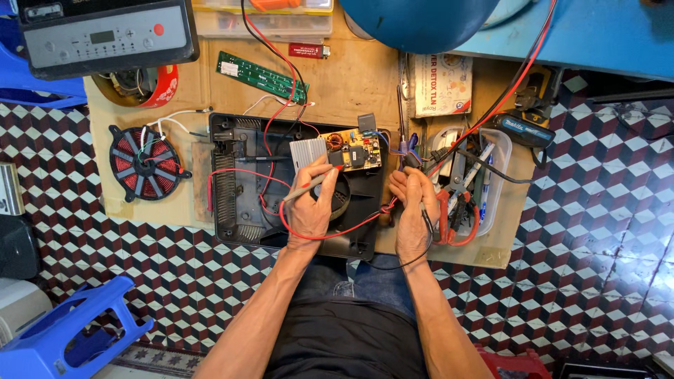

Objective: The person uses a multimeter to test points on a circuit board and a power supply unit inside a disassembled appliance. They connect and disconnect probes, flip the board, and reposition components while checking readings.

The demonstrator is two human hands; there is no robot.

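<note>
Over black casing point(239, 210): left hand point(312, 203) grips probe point(309, 188); tip hidden.

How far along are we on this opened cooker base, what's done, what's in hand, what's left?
Done: the black base shell lies open, the coil sits out to its left, and the green board lies above it. In hand: the left hand aims a probe toward the circuit board; the right hand holds a second probe near the board's right edge. Left: coil, green board and top panel are all still off.
</note>
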